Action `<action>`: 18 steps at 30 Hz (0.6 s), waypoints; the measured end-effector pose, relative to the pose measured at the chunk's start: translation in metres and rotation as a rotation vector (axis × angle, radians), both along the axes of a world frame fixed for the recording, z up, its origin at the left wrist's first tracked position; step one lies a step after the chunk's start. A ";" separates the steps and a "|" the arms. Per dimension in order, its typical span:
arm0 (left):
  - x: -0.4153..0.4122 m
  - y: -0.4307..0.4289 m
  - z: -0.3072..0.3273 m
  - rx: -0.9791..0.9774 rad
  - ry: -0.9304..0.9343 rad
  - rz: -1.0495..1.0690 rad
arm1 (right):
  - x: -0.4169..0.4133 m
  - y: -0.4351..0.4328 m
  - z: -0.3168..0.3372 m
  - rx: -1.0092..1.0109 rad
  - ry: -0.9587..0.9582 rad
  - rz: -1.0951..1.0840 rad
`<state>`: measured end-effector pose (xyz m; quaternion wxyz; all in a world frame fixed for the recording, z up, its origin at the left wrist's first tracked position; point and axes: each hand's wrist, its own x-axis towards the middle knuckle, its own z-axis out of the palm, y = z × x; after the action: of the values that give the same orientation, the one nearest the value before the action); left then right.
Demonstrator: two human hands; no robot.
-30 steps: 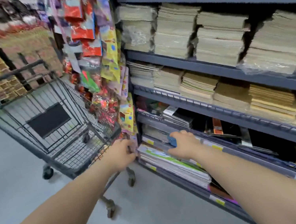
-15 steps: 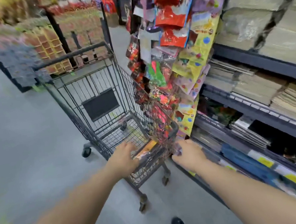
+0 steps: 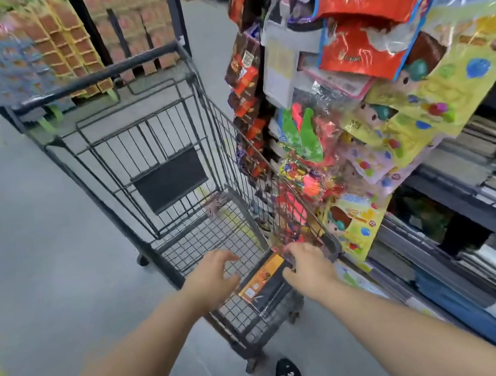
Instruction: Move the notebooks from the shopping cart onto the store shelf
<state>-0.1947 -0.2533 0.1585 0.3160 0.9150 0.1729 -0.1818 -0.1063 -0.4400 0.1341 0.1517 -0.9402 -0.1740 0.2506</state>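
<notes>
Both of my hands are down in the cart and neither grip is holding anything yet. On my left hand [image 3: 213, 278] the grip is wide, fingers spread and curled a little, just above the wire floor and just beside the notebook's left edge. On my right hand [image 3: 308, 264] the grip is curled narrow, with the fingertips at the far right corner of the notebook. I cannot tell if they have pinched it or only touch it, because the hand hides that spot.

One notebook [image 3: 262, 282] is what I can see, and it may be a thin pack, since its cover shines like plastic wrap. It is dark with an orange strip along one side. It lies flat on the bottom of the shopping cart [image 3: 183, 236], in the near right corner, close to the wire wall. I see nothing else in the cart.

So I think I am at the pick-up step. Next I need to slide my fingers under the notebook's edges, since it lies flat on the wire. Then I lift it up over the cart's rim and swing it right.

Hanging toy bags [image 3: 381, 55] crowd that side, so I should keep low. The store shelf [image 3: 475, 250] waits just past them, on my right.
</notes>
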 end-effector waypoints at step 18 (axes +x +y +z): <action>0.134 0.100 -0.149 -0.124 0.282 -0.388 | 0.047 0.083 -0.143 0.199 0.237 -0.888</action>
<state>-0.0604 -0.1534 0.0092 0.3034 0.8754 0.0251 -0.3754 -0.0589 -0.3571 -0.0093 0.3525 -0.8693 0.2406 0.2494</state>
